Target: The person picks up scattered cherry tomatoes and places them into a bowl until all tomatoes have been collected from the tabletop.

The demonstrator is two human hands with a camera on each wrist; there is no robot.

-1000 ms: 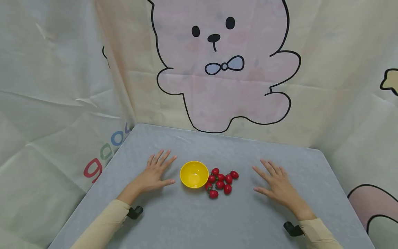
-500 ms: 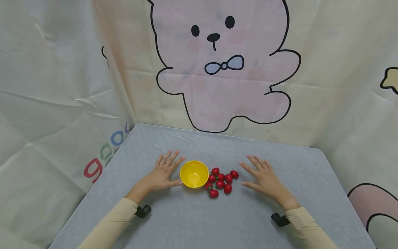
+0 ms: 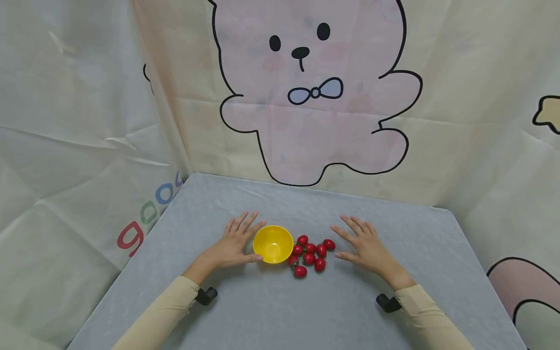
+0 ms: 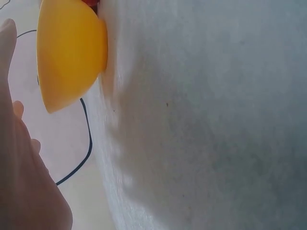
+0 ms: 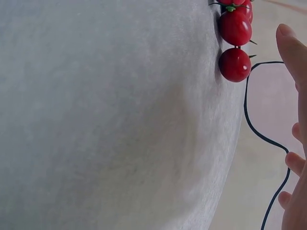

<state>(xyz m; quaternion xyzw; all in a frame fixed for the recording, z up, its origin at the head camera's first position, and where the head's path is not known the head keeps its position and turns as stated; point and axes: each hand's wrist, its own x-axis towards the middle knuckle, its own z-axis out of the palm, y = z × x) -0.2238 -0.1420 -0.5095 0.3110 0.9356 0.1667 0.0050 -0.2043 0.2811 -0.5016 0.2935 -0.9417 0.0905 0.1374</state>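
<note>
In the head view, a beige left sleeve (image 3: 157, 313) comes in at the lower left and a right sleeve (image 3: 433, 316) at the lower right, with a small black device (image 3: 206, 296) at the left wrist and another black device (image 3: 388, 303) at the right. The left hand (image 3: 234, 243) is spread, just beside a yellow bowl (image 3: 273, 238) near the centre; its thumb overlaps the rim there, but the left wrist view shows a gap between them. The right hand (image 3: 365, 245), fingers also spread and holding nothing, is just right of the red tomatoes (image 3: 308, 258). These lie clustered against the bowl's right side, some with green stems, on a grey table (image 3: 297, 311). Farther back, a pale cloth (image 3: 197, 146) carries a pinkish bear (image 3: 302, 126) at upper centre, coloured letters (image 3: 131, 238) at left and a yellow star (image 3: 549, 112) at the right edge.
</note>
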